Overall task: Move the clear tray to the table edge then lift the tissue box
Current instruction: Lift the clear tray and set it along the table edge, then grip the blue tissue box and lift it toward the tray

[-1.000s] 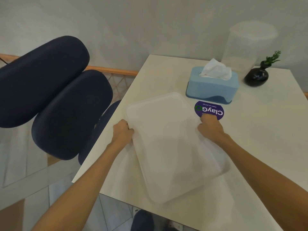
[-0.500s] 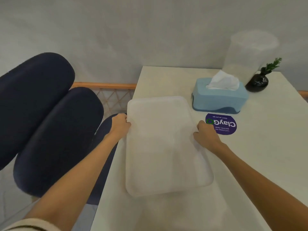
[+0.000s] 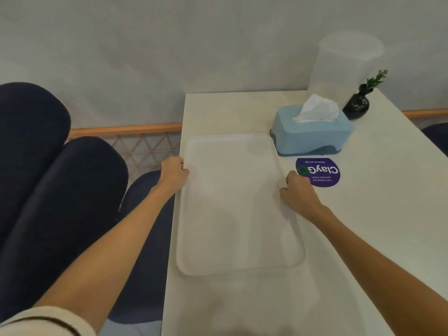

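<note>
The clear tray (image 3: 237,209) lies flat on the white table (image 3: 363,238), its long left side running along the table's left edge. My left hand (image 3: 173,172) grips the tray's left rim near the far corner. My right hand (image 3: 297,192) grips the right rim. The blue tissue box (image 3: 312,132), with a white tissue sticking out of its top, stands just beyond the tray's far right corner, close to it.
A round purple sticker (image 3: 318,172) lies on the table right of my right hand. A clear plastic container (image 3: 344,69) and a small black vase with a green sprig (image 3: 357,105) stand behind the tissue box. Dark blue chairs (image 3: 60,190) stand left of the table.
Both hands turned the tray from a slanted position and slid it left, so it now lines up with the table's left edge. The view also shifted.
</note>
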